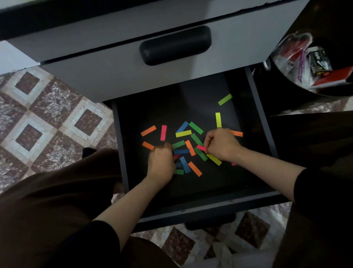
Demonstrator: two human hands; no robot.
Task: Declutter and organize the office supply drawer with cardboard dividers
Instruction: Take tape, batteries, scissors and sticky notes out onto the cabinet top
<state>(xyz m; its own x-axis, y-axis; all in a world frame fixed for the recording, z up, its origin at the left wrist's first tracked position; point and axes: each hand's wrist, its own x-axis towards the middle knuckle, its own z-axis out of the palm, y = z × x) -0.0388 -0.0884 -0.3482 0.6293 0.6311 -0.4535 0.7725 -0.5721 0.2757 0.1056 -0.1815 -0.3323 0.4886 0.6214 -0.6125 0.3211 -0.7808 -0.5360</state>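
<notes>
Drawer (263, 126) is pulled open with coloured paper strips (190, 147) scattered on its floor, pointing every which way. Right hand (222, 144) pinches a pink strip (201, 147). Left hand (162, 160) is curled down onto the pile; can't tell if it's actually got any. Most strips lie between the hands or just past them. The stray green strip (225, 99) sits slanted well toward the back right, so the right hand's nearer; the orange strip (148, 130) is on the left hand's side. There's writing on the small black box (319, 62) in the bin (343, 23), but it's too small to read.
</notes>
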